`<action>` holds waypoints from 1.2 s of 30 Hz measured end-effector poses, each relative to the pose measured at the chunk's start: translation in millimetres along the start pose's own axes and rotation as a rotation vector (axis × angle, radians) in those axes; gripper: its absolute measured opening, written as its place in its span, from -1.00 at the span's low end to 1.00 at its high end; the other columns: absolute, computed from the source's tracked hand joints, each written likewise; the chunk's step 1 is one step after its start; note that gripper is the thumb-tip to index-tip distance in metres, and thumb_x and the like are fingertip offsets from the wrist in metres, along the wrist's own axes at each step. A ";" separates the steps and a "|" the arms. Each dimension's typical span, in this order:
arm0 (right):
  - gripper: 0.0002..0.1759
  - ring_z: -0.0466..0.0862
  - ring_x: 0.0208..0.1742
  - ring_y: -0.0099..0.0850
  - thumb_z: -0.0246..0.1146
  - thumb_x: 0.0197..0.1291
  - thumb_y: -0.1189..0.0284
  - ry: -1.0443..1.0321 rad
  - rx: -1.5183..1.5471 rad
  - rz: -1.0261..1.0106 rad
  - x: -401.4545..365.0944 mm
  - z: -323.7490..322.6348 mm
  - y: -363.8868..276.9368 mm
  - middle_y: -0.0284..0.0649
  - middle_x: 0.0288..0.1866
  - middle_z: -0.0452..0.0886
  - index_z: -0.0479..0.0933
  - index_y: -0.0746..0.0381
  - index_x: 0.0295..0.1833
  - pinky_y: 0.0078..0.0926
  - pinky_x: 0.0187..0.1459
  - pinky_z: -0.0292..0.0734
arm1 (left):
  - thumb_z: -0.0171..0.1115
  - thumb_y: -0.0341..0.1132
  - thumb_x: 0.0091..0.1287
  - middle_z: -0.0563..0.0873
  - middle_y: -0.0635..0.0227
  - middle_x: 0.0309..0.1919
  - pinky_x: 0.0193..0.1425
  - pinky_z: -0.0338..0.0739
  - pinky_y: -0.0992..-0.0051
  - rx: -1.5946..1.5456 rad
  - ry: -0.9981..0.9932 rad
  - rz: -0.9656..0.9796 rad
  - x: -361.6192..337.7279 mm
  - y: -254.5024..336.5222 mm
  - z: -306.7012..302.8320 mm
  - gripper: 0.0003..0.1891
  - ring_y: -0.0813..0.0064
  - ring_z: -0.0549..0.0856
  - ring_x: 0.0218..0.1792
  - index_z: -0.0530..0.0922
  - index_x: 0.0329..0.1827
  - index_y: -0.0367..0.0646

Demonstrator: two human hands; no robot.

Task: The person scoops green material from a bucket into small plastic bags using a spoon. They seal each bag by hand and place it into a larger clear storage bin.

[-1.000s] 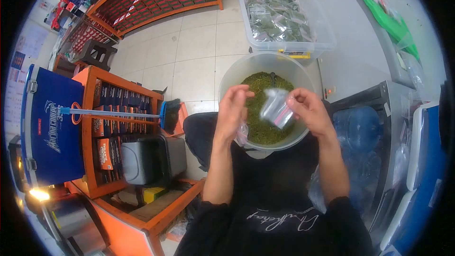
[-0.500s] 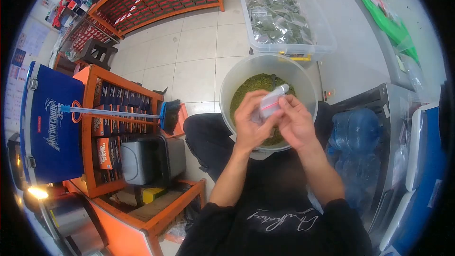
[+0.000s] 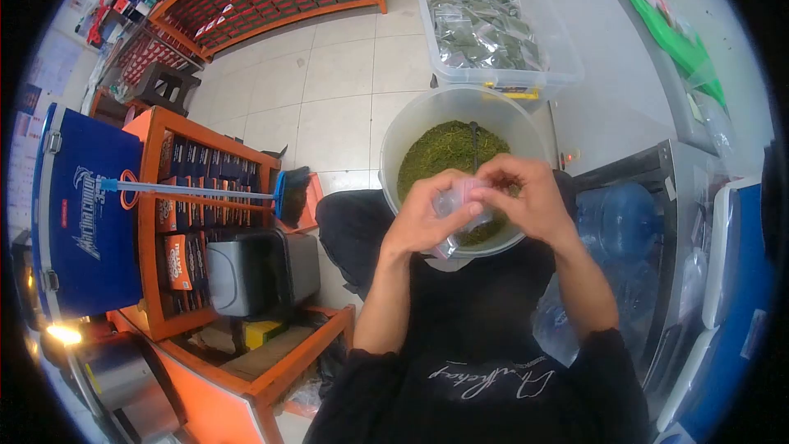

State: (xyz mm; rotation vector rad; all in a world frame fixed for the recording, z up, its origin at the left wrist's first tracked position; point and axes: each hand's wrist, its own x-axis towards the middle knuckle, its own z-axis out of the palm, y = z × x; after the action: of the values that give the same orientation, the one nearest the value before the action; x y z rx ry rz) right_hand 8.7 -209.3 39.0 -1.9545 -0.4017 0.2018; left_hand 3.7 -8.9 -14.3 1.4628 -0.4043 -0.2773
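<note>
A small clear plastic bag point(image 3: 462, 197) with a pink strip along its top is pinched between the fingers of both hands: the left hand point(image 3: 423, 218) is closed on its left side with the thumb laid across the front, and the right hand point(image 3: 538, 197) is closed on its upper right edge. The bag is held in the air over the near rim of a round translucent plastic bucket point(image 3: 393, 144), which is set on the pale tiled floor point(image 3: 329, 90) between the person's knees. The bucket is partly filled with loose green dried leaf point(image 3: 436, 156), and a thin dark stick point(image 3: 474, 138) is seen standing in it. Just beyond the far rim of the bucket, a clear rectangular plastic tub point(image 3: 567, 49) is filled with sealed packets of the same green matter point(image 3: 481, 29). A blue water bottle point(image 3: 616, 222) is seen near the right hand. To the left, well apart, a grey lidded bin point(image 3: 259, 271) is placed beside an orange wooden shelf point(image 3: 152, 222), and a blue-handled broom point(image 3: 197, 191) is laid against it.
</note>
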 end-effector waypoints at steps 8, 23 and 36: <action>-0.88 0.65 0.05 -0.44 0.31 0.36 0.52 0.432 0.314 -0.153 4.8 36.8 16.4 -0.19 -0.02 0.68 0.72 0.31 -0.10 -0.51 0.00 0.55 | 0.38 -0.33 0.41 0.73 0.33 -0.07 -0.03 0.57 0.57 -0.421 -0.041 -0.125 0.5 -20.4 -5.0 -0.71 0.63 0.66 -0.16 0.58 0.11 -0.20; -0.83 0.63 -0.08 -0.54 0.39 0.31 0.44 0.243 0.298 0.004 16.0 5.5 35.1 -0.27 -0.21 0.74 0.71 0.28 -0.06 -0.45 -0.03 0.52 | 0.40 -0.42 0.32 0.76 0.35 -0.27 -0.24 0.56 0.53 0.102 0.252 0.052 0.7 -0.8 9.0 -0.77 0.58 0.67 -0.34 0.69 0.02 -0.23; -0.72 0.59 -0.31 -0.07 0.40 0.24 0.28 0.189 -0.400 -0.173 0.5 30.2 8.0 -0.06 -0.25 0.59 0.58 0.29 -0.25 -0.15 -0.22 0.50 | 0.51 -0.42 0.23 0.82 0.27 -0.45 -0.25 0.59 0.55 0.445 0.443 0.029 -1.5 5.6 9.1 -0.90 0.66 0.70 -0.39 0.80 -0.26 -0.24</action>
State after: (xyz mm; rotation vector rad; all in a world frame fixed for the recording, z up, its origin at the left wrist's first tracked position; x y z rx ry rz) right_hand 0.9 -186.2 19.4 -2.2913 -0.5126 -0.1888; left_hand -1.9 -15.9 -8.3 1.8949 -0.1270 0.1756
